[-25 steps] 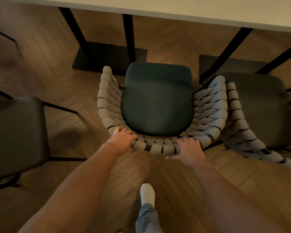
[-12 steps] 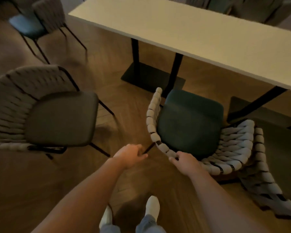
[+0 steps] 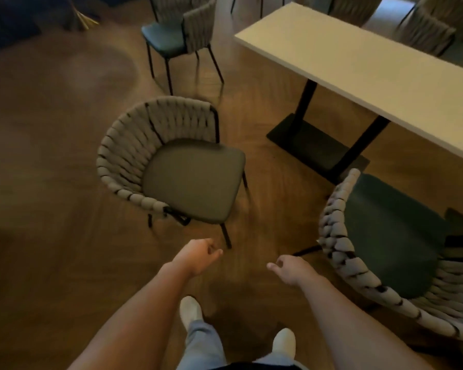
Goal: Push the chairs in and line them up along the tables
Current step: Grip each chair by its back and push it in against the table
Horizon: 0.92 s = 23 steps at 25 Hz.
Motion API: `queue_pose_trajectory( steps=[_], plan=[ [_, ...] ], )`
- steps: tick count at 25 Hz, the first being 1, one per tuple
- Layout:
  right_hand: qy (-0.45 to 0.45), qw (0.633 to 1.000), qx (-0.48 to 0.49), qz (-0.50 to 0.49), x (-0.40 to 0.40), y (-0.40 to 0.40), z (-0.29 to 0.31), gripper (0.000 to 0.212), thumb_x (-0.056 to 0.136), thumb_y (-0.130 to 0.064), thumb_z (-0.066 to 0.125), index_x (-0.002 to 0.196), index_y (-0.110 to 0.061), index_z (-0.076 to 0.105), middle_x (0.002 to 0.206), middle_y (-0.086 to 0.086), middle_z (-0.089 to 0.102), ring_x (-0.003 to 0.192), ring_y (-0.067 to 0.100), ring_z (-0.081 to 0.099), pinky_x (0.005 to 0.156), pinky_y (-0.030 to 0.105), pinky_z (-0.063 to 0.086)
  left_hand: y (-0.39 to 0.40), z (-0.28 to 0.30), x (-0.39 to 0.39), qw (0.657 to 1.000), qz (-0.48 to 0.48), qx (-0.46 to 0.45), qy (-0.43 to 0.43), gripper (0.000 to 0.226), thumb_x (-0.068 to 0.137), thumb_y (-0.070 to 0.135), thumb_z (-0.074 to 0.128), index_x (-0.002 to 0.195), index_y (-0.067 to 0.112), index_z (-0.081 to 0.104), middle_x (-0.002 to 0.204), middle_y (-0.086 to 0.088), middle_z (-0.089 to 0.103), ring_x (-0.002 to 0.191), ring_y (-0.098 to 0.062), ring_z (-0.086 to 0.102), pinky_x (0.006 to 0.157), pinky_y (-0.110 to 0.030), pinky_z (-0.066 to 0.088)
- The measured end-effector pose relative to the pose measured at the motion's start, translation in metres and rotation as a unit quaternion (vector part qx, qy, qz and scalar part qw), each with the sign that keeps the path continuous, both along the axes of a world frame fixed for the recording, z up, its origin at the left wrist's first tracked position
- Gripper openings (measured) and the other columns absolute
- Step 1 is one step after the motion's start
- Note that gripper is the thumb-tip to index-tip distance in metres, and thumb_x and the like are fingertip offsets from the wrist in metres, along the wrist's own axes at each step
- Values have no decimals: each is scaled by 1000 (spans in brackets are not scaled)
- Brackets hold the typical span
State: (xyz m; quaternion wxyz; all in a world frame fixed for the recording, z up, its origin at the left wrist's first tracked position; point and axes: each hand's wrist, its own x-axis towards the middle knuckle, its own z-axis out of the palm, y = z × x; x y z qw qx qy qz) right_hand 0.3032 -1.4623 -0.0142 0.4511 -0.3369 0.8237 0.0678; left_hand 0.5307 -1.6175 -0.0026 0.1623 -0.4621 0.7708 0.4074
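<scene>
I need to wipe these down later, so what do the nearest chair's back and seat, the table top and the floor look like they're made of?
Chair back: thick grey woven rope or webbing on a thin black frame, likely metal.
Seat pad: smooth dark upholstery, perhaps faux leather; blur leaves it open.
Table top: pale, matte, flat slab, possibly laminate.
Floor: brown wood-look boards with a slight sheen.

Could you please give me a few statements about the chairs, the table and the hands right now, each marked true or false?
1. The left hand grips the grey-seated chair. False: it holds nothing and hangs short of it.
2. The right hand holds nothing. True.
3. The green-seated chair stands by the white table. True.
4. The grey-seated chair is tucked under the table. False: it stands out on the floor, apart from it.
</scene>
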Motion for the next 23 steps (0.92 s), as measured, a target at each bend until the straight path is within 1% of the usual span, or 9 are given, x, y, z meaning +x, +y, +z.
queue_pose_trajectory(
  steps=[3, 7, 10, 15, 19, 23],
  plan=[
    [-3, 1000, -17, 6, 49, -52, 4, 53, 101, -53, 50, 141, -19, 53, 140, 3, 58, 126, 22, 56, 103, 37, 49, -33, 0, 61, 1000, 11, 19, -9, 30, 100, 48, 57, 122, 29, 63, 104, 11, 67, 93, -4, 66, 88, -30, 58],
    [-26, 999, -26, 22, 115, -122, 3, 54, 99, -56, 51, 142, -22, 53, 141, 2, 58, 126, 22, 56, 103, 38, 50, -78, -2, 142, 999, 41, 29, -21, 30, 99, 48, 57, 124, 31, 62, 104, 11, 67, 93, -4, 66, 88, -29, 58],
    [-52, 998, -23, 31, 147, -168, 4, 52, 100, -53, 52, 142, -22, 52, 140, 2, 59, 126, 21, 56, 102, 37, 50, -118, -2, 177, 997, 51, 36, -42, 31, 100, 49, 56, 126, 32, 62, 107, 10, 66, 94, -5, 65, 88, -29, 57],
    [-62, 997, -33, 38, 154, -253, -3, 49, 98, -56, 52, 135, -24, 59, 128, 0, 64, 116, 19, 60, 97, 37, 53, -213, -1, 190, 998, 54, 10, -43, 35, 99, 53, 55, 125, 31, 62, 108, 9, 68, 91, -5, 66, 83, -29, 58],
    [-57, 997, -26, 38, 139, -324, -10, 46, 97, -56, 53, 128, -23, 62, 116, -2, 66, 104, 17, 61, 94, 38, 54, -290, 2, 175, 998, 47, -4, -37, 35, 100, 51, 55, 126, 29, 63, 110, 9, 68, 95, -6, 65, 88, -32, 58],
    [-45, 998, -23, 30, 122, -398, -7, 46, 99, -53, 52, 130, -20, 60, 123, 2, 65, 110, 20, 61, 96, 38, 52, -369, 1, 151, 999, 35, 1, -32, 33, 100, 49, 56, 125, 29, 62, 107, 8, 69, 93, -7, 67, 86, -31, 59]
  ],
)
